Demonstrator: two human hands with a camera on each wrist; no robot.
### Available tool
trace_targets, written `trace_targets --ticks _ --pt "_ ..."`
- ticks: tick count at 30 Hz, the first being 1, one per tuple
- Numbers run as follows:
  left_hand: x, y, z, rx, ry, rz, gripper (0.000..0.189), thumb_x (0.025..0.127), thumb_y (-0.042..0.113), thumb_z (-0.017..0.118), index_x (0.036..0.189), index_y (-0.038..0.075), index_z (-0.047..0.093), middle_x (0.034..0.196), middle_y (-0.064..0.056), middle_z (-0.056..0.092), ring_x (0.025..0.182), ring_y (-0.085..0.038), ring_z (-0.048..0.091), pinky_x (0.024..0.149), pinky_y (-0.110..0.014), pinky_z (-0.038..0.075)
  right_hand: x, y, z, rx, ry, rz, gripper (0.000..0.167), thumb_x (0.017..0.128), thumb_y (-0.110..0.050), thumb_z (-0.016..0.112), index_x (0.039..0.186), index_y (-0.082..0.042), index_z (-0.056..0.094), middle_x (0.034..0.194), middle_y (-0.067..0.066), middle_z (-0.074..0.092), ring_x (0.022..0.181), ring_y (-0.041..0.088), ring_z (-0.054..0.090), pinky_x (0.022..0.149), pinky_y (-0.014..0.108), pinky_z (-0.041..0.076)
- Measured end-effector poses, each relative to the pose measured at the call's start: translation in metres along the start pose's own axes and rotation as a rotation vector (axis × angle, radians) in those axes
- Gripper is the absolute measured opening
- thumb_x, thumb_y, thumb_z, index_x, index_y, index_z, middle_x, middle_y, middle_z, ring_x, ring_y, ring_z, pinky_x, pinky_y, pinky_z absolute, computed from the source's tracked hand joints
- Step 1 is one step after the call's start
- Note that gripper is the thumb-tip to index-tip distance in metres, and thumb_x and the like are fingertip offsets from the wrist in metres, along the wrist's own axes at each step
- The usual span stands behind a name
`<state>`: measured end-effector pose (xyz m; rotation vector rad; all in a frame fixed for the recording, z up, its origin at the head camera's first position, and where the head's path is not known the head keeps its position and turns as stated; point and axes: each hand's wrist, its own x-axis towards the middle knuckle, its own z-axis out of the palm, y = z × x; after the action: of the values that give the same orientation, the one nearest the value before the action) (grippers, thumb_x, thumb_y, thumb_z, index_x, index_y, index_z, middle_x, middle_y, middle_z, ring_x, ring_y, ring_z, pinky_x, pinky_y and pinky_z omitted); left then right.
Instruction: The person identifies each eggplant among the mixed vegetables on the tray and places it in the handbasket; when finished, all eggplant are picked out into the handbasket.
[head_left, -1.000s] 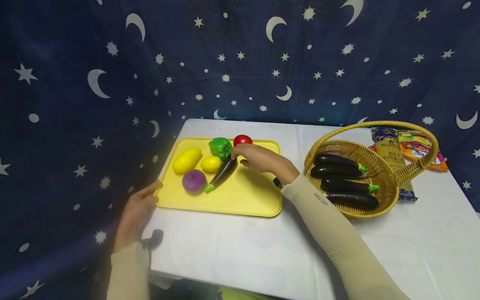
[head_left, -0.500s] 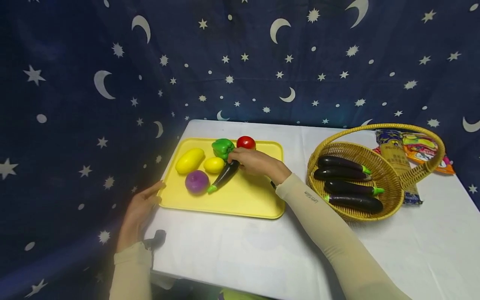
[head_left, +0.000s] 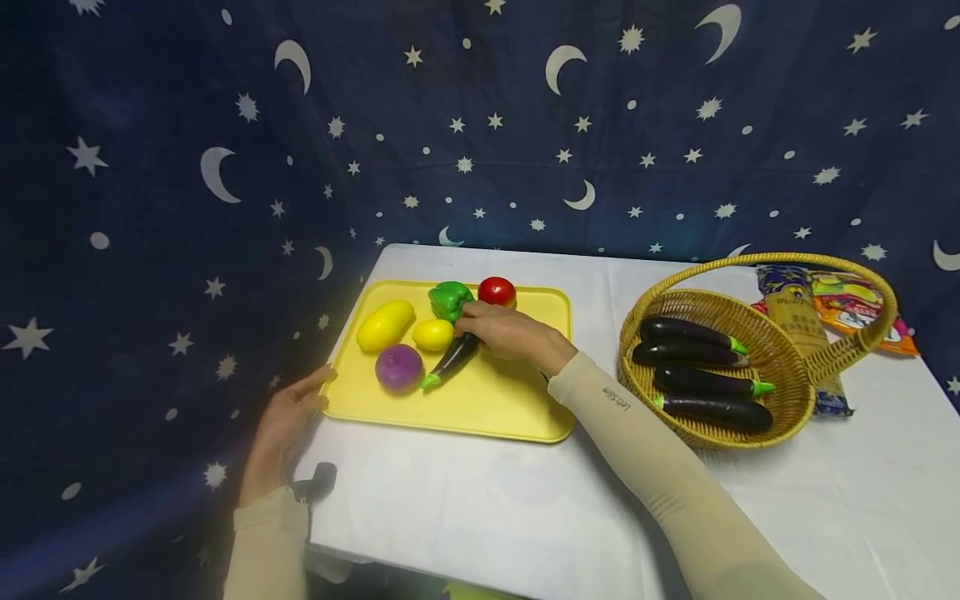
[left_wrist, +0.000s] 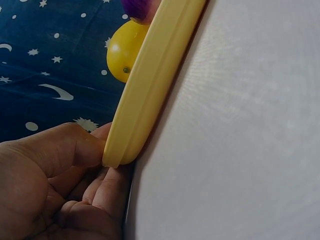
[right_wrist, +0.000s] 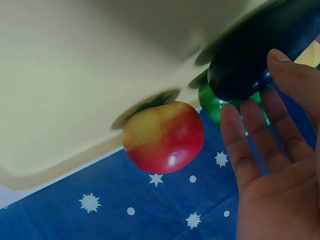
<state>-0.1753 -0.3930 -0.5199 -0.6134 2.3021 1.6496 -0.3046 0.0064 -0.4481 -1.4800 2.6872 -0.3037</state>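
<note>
A dark eggplant (head_left: pixel 456 357) with a green stem end lies on the yellow tray (head_left: pixel 517 408). My right hand (head_left: pixel 506 329) is over its far end. In the right wrist view the thumb overlaps the eggplant (right_wrist: pixel 270 40), and the nearly straight fingers (right_wrist: pixel 260 135) reach its rounded tip. My left hand (head_left: pixel 288 421) pinches the tray's near left corner, its thumb (left_wrist: pixel 75 145) against the rim and the other fingers underneath. Around the eggplant lie a green bell pepper (head_left: pixel 450 300), a lemon (head_left: pixel 433 335), a purple onion-like ball (head_left: pixel 399 367), a yellow mango (head_left: pixel 386 325) and a red-and-yellow apple (right_wrist: pixel 165 137).
To the right of the tray stands a wicker basket (head_left: pixel 795 417) with a tall handle, holding several eggplants (head_left: pixel 716 412). Behind it lie a packet of pasta (head_left: pixel 795 317) and a colourful bag (head_left: pixel 855 304). A starry dark-blue cloth (head_left: pixel 465 108) hangs behind the white table (head_left: pixel 450 492).
My right hand has shifted slightly left and nearer along the eggplant, uncovering more of the red apple. The left hand keeps its grip on the tray. The head view has shifted slightly.
</note>
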Motion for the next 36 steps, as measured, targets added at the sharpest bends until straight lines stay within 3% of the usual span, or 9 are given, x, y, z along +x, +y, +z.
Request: trace_targets --ticks 9,16,23,36 --pt "0.0007 0.0037 0.0020 0.018 0.014 -0.045 0.060 0.101 0.011 0.056 0.156 0.035 0.055 0.176 0.012 0.030 0.170 -0.026 0.011 0.138 -0.057 0.008 0.0004 -0.0006 0.0011 -0.040 -0.023 0.007 0.034 0.097 -0.006 0.074 0.127 -0.019 0.067 0.126 0.000 0.066 0.124 0.024 0.055 0.119 0.040 0.050" --pt "0.0007 0.0039 0.0028 0.010 0.022 -0.055 0.061 0.100 0.010 0.057 0.156 0.033 0.055 0.176 0.010 0.031 0.170 -0.027 0.012 0.139 -0.056 0.009 0.0009 0.0017 0.0052 -0.041 -0.026 -0.022 0.032 0.099 -0.002 0.069 0.126 -0.018 0.067 0.118 0.003 0.061 0.116 0.021 0.057 0.114 0.034 0.053" --pt "0.0002 0.0043 0.0022 0.020 0.031 -0.061 0.060 0.102 0.010 0.055 0.156 0.035 0.055 0.176 0.011 0.030 0.170 -0.027 0.011 0.138 -0.059 0.007 0.0039 0.0012 0.0068 -0.049 -0.042 -0.031 0.036 0.099 0.002 0.067 0.129 -0.018 0.064 0.118 0.002 0.060 0.119 0.019 0.055 0.117 0.033 0.052" --pt "-0.0008 -0.0024 0.0038 -0.049 0.014 0.036 0.059 0.101 0.007 0.054 0.157 0.026 0.055 0.176 0.008 0.031 0.169 -0.025 0.012 0.139 -0.052 0.009 -0.0023 -0.0009 0.0063 -0.022 -0.115 -0.028 0.044 0.099 0.010 0.061 0.133 -0.018 0.060 0.126 0.004 0.057 0.131 0.021 0.054 0.127 0.036 0.044"
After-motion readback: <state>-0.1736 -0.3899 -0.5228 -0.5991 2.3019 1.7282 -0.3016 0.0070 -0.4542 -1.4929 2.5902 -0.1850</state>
